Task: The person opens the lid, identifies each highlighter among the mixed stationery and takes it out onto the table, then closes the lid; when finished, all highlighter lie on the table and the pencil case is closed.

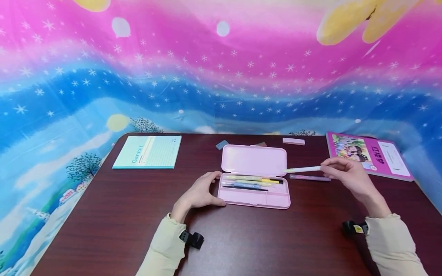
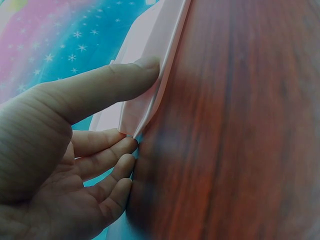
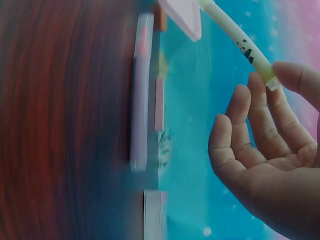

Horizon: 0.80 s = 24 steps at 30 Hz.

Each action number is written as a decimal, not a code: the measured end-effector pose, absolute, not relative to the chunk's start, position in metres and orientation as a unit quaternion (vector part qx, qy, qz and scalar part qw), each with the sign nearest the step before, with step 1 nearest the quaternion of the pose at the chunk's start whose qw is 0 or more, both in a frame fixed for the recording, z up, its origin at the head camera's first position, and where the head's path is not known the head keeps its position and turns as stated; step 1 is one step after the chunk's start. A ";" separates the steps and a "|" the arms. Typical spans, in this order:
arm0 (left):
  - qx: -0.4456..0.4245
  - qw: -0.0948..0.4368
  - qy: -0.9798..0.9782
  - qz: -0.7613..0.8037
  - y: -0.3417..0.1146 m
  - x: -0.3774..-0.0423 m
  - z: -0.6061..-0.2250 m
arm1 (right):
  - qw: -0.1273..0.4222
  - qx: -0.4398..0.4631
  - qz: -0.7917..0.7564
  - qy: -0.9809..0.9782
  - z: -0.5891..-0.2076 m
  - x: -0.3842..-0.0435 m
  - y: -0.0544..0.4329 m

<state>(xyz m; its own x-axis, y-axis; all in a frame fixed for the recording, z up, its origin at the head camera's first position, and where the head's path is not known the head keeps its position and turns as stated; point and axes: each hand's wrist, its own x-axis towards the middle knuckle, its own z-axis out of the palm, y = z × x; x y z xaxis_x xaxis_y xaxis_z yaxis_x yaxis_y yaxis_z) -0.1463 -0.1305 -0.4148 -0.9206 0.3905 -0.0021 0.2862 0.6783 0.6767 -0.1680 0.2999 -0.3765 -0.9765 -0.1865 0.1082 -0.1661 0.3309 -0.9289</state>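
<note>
An open pink pencil case (image 1: 253, 160) lies on the table, its lid tipped back. Several pens (image 1: 251, 186) fill its long compartment. My left hand (image 1: 200, 191) holds the case by its left end, thumb (image 2: 145, 70) against the front edge and fingertips at the far corner. To the right of the case, my right hand (image 1: 348, 178) pinches one end of a pale yellow pen (image 1: 304, 169) between thumb and forefinger. The pen, printed with a panda, is raised off the table and points left toward the lid's corner. Below it lies a purple pen (image 1: 310, 178).
At the back left lies a light green notebook (image 1: 145, 152). Behind the case are a grey-blue eraser (image 1: 222, 144), a partly hidden brown block (image 1: 261, 144) and a pink block (image 1: 293, 141). A pink book (image 1: 373, 157) lies at the right, beyond the right hand.
</note>
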 end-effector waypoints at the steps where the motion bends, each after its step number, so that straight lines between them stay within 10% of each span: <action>1: 0.185 0.073 0.913 0.356 -0.130 -0.146 -0.415 | 0.009 -0.106 -0.571 0.814 -0.377 -0.168 0.304; 24: 0.185 0.079 0.910 0.362 -0.131 -0.146 -0.414 | 0.041 -0.086 -0.515 0.852 -0.396 -0.153 0.335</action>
<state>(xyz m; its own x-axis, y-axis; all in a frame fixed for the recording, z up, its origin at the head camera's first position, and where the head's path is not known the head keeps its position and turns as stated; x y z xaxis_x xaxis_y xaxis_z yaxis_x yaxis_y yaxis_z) -0.1460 -0.1307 -0.4145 -0.9187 0.3949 -0.0097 0.2802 0.6688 0.6886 -0.1534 0.3355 -0.3961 -0.9819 -0.1884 0.0173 -0.1030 0.4557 -0.8842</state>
